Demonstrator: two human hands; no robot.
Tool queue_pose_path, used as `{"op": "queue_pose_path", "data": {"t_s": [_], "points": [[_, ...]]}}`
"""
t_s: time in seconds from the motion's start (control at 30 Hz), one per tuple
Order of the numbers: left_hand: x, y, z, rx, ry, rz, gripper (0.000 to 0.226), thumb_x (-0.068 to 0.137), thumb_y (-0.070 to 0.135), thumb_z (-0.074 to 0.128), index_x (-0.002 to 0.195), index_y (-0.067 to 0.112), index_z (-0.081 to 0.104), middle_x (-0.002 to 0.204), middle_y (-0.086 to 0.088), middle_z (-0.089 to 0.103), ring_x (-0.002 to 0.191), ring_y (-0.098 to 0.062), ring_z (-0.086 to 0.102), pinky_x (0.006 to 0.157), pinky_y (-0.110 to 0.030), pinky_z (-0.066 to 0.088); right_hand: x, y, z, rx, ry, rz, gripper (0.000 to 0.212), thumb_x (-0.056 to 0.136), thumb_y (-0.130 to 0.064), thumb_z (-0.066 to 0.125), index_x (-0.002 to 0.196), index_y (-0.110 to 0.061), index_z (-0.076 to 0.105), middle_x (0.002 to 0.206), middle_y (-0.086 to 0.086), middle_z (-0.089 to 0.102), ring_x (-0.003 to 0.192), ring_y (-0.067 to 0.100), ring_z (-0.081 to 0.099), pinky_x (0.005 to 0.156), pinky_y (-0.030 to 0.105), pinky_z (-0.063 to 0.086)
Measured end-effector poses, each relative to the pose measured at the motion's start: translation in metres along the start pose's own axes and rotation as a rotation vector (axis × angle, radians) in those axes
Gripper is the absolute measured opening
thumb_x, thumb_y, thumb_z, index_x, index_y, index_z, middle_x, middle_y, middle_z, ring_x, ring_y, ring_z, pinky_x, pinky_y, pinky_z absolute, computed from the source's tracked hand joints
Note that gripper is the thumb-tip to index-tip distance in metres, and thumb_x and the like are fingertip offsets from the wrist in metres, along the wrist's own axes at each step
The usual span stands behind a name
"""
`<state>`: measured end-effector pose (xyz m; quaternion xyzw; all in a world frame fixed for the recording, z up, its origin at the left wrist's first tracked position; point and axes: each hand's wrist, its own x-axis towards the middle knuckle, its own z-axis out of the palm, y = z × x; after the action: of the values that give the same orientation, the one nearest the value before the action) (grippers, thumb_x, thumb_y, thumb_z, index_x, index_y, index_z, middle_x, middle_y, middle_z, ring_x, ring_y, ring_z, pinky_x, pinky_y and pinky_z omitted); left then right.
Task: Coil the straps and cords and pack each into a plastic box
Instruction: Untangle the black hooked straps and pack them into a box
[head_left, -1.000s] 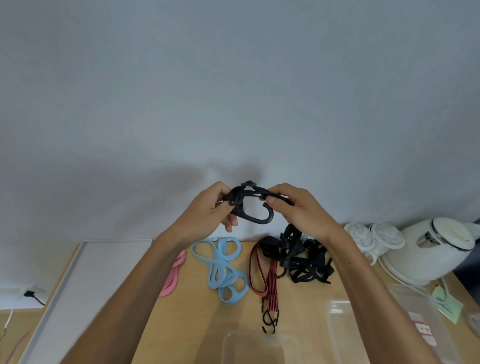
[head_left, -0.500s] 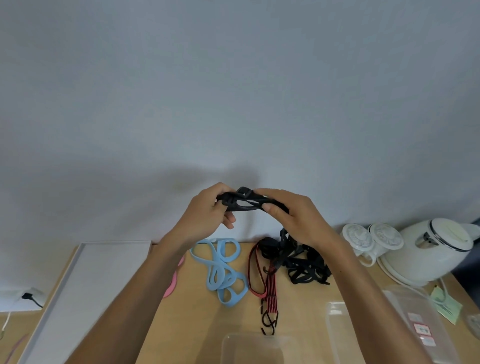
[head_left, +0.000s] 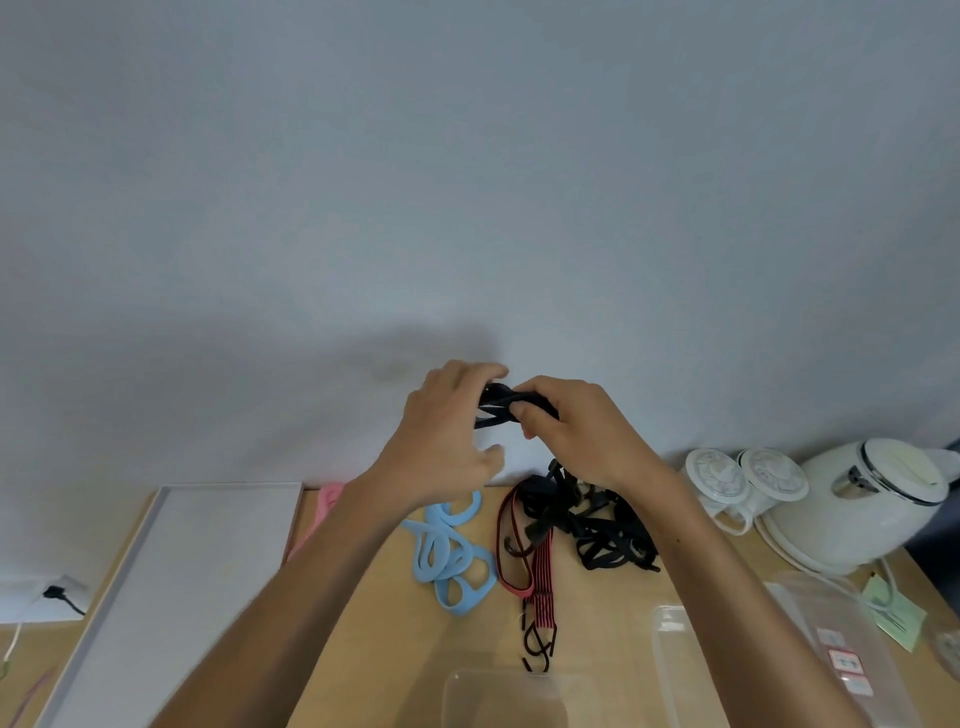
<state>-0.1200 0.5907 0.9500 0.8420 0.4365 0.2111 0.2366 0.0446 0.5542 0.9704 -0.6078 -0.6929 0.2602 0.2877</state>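
Both hands are raised above the table in front of the wall, holding a black strap (head_left: 501, 402) folded into a small bundle. My left hand (head_left: 447, 426) wraps its fingers over the bundle's left end. My right hand (head_left: 576, 431) pinches the right end. Below on the wooden table (head_left: 374, 613) lie a tangled heap of black straps (head_left: 602, 530), a red and black bungee cord (head_left: 535, 571) with hooks, a light blue strap (head_left: 449, 551) and a pink strap (head_left: 324, 506). A clear plastic box (head_left: 514, 696) sits at the front edge.
A white board (head_left: 171, 571) lies on the left. Two white cups (head_left: 743, 483) and a white kettle (head_left: 872, 499) stand at the right. More clear plastic boxes (head_left: 810, 639) with labels rest at the front right. A wall socket with a black plug (head_left: 57, 595) is at far left.
The open black loop between my hands has been folded flat into a tight bundle. My left hand has curled over it and my hands have moved closer together.
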Motion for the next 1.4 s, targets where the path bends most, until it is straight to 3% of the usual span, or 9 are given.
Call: {"op": "queue_pose_path", "data": {"t_s": [0.13,0.27,0.43,0.63,0.83,1.0,1.17,1.27,1.4], "points": [[0.005,0.01,0.008,0.056,0.111,0.026,0.013,0.083,0.018,0.057,0.095,0.018,0.052,0.082,0.009,0.052,0.078,-0.016,0.053,0.065,-0.026,0.043,0.002,-0.012,0.004,-0.063,-0.048,-0.023,0.02,0.096,-0.016,0.05,0.105,-0.011,0.067,0.083,-0.003,0.068,0.072,0.003,0.06,0.067,0.016,0.046],[0.005,0.009,0.003,-0.084,0.035,-0.036,0.007,0.082,0.015,0.058,0.082,0.017,0.051,0.066,0.006,0.053,0.058,-0.01,0.048,0.053,-0.023,0.036,-0.001,-0.01,0.003,0.13,0.001,-0.011,0.012,0.09,-0.021,0.062,0.101,-0.021,0.067,0.069,-0.012,0.065,0.065,0.002,0.058,0.063,0.015,0.045],[-0.002,0.01,0.001,-0.617,-0.058,-0.211,0.01,0.087,0.012,0.054,0.096,0.014,0.056,0.072,-0.005,0.061,0.066,-0.015,0.06,0.071,-0.038,0.055,-0.003,-0.006,-0.006,0.398,0.037,0.036,0.015,0.081,-0.024,0.073,0.091,-0.017,0.064,0.061,-0.005,0.061,0.052,0.006,0.047,0.056,0.021,0.04],[-0.002,0.01,0.0,-1.024,0.041,-0.297,0.007,0.087,0.004,0.052,0.092,0.007,0.057,0.07,-0.008,0.061,0.07,-0.022,0.063,0.085,-0.053,0.052,-0.007,0.002,-0.004,0.369,0.019,0.047,0.014,0.084,-0.011,0.066,0.093,-0.021,0.063,0.059,-0.008,0.056,0.057,0.011,0.052,0.061,0.027,0.044],[-0.001,0.013,0.004,-1.245,0.105,-0.278,0.014,0.091,-0.001,0.043,0.095,0.005,0.055,0.082,-0.005,0.068,0.082,-0.019,0.067,0.086,-0.04,0.054,-0.008,0.003,0.005,0.398,0.078,0.063,0.01,0.088,-0.023,0.064,0.086,-0.013,0.062,0.07,0.005,0.065,0.054,0.01,0.053,0.058,0.026,0.046],[0.0,0.014,0.005,-1.472,0.155,-0.226,0.018,0.092,-0.003,0.037,0.096,0.007,0.052,0.092,-0.008,0.066,0.108,-0.023,0.065,0.085,-0.037,0.055,-0.009,0.003,0.014,0.402,0.022,0.083,0.012,0.088,-0.033,0.064,0.092,-0.022,0.063,0.083,-0.008,0.064,0.065,0.008,0.058,0.068,0.035,0.054],[-0.002,0.008,0.014,-1.638,0.162,-0.203,0.013,0.088,0.009,0.044,0.1,0.011,0.05,0.109,-0.015,0.065,0.115,-0.031,0.058,0.096,-0.045,0.046,-0.008,0.004,0.02,0.316,-0.047,0.066,0.019,0.087,-0.032,0.065,0.102,-0.022,0.062,0.082,-0.011,0.062,0.07,0.001,0.054,0.067,0.019,0.042],[-0.002,0.0,0.013,-1.512,0.161,-0.185,0.02,0.076,0.01,0.052,0.097,0.009,0.052,0.106,-0.016,0.064,0.102,-0.029,0.061,0.089,-0.043,0.048,-0.007,0.005,0.014,0.226,-0.063,0.033,0.017,0.09,-0.029,0.062,0.104,-0.019,0.061,0.081,-0.006,0.062,0.065,0.0,0.052,0.06,0.013,0.042],[-0.004,-0.013,-0.009,-0.73,0.125,-0.01,0.037,0.065,0.007,0.059,0.102,0.013,0.057,0.104,-0.003,0.064,0.098,-0.013,0.061,0.084,-0.025,0.049,-0.008,0.01,0.001,0.076,-0.107,0.025,0.016,0.091,-0.032,0.06,0.103,-0.022,0.061,0.078,-0.008,0.058,0.064,0.001,0.05,0.058,0.012,0.039]]}}
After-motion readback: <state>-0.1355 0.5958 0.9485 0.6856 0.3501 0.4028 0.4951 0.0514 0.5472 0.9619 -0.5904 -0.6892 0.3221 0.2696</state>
